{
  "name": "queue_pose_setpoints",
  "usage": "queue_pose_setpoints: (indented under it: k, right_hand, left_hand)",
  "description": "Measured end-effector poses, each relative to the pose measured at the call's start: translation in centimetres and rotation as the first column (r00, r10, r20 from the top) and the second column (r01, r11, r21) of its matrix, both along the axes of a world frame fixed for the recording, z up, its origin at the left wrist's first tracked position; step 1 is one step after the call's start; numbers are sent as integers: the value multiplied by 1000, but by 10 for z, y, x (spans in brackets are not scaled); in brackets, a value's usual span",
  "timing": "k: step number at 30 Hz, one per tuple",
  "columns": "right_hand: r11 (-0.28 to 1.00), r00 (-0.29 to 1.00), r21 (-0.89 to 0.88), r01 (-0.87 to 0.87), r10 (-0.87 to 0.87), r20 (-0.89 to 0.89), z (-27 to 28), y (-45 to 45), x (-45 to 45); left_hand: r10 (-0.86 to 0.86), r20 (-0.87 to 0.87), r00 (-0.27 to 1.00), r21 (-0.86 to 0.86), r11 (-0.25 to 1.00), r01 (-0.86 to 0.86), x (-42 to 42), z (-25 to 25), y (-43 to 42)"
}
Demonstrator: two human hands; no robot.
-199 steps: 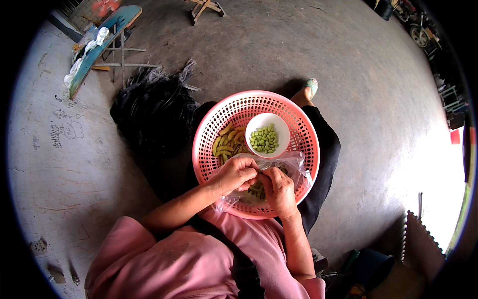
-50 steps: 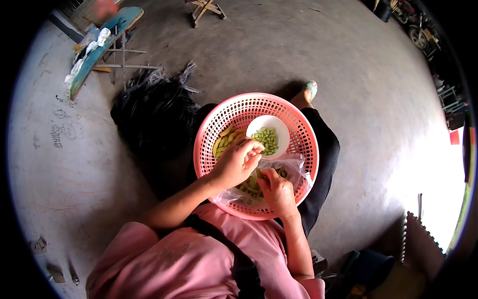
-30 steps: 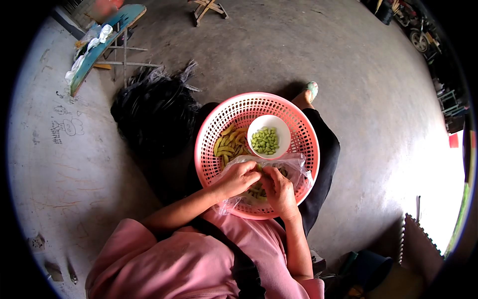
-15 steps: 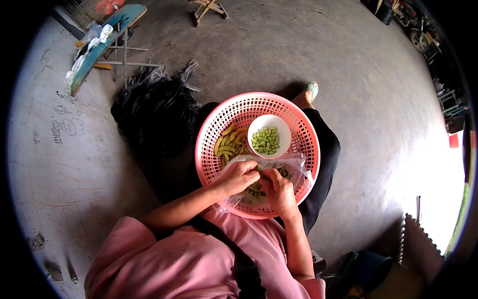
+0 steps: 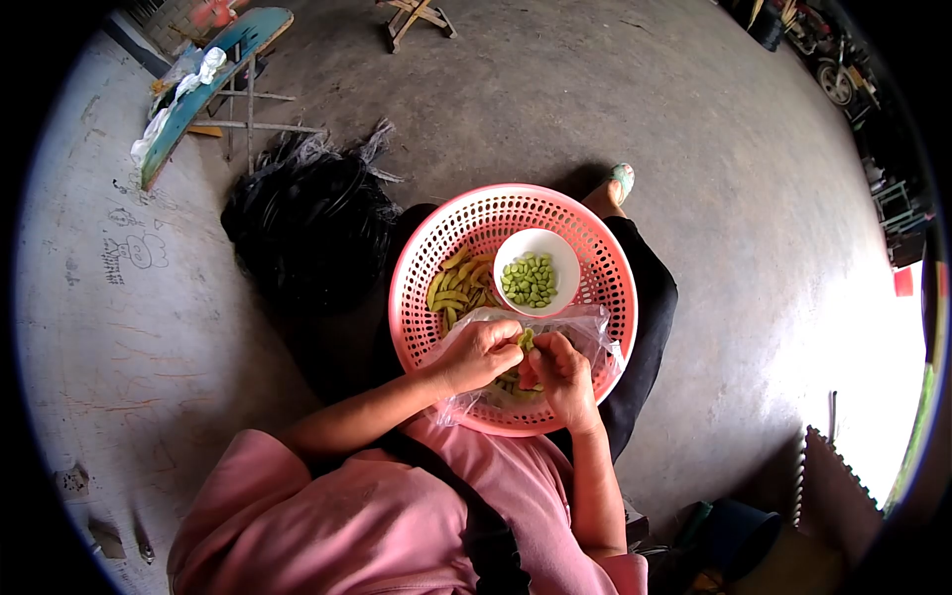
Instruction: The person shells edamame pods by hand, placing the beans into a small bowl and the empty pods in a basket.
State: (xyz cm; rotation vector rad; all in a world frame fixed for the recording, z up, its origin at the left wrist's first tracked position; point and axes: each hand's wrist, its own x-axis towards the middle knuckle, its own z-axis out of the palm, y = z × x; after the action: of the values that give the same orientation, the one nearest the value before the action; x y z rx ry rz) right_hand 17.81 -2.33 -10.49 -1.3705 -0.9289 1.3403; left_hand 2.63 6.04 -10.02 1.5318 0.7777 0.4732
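Note:
A green bean pod (image 5: 527,340) is pinched between my left hand (image 5: 483,354) and my right hand (image 5: 563,375). Both hands are closed, with the fingertips on the pod. Below them a clear plastic bag (image 5: 593,335) lies in the near part of a pink perforated basket (image 5: 420,260) on my lap, with more pods inside the bag. Beyond my hands, a white bowl (image 5: 536,241) in the basket holds shelled green beans (image 5: 529,281). Left of the bowl lies a heap of yellowish pods (image 5: 458,285).
A large black plastic bag (image 5: 307,218) sits on the floor to the left. Farther off stand a blue-topped table (image 5: 213,84) and a wooden folding stool (image 5: 412,22). At lower right is a dark blue bucket (image 5: 739,535), and a motorbike (image 5: 835,81) is at upper right.
My hands have moved slightly apart, the right one shifting a little to the right. The green pod between the fingertips now shows clearly. Basket and bowl have not moved.

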Motion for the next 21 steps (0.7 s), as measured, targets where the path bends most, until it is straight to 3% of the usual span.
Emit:
queue_pose_setpoints:
  k: [5,8,11,14,21]
  right_hand:
    - [1000,996,29,8,-10,90,-2,0,-1]
    - [998,971,54,-16,3,239,-3,-1,-1]
    - [995,961,98,-27,-1,276,-7,-1,-3]
    - [992,963,115,-46,14,270,-5,0,-3]
    - [991,965,105,-80,51,256,-5,0,-1]
  left_hand:
    - [-25,-27,999,-32,999,24,-2,-4,1]
    - [-18,-17,1000,-217,976,13,1,6,-1]
    - [6,-44,999,-115,993,-11,2,4,-1]
    - [-21,-23,1000,-211,977,16,1,0,2]
    - [-17,-20,1000,-54,998,16,1,-2,2]
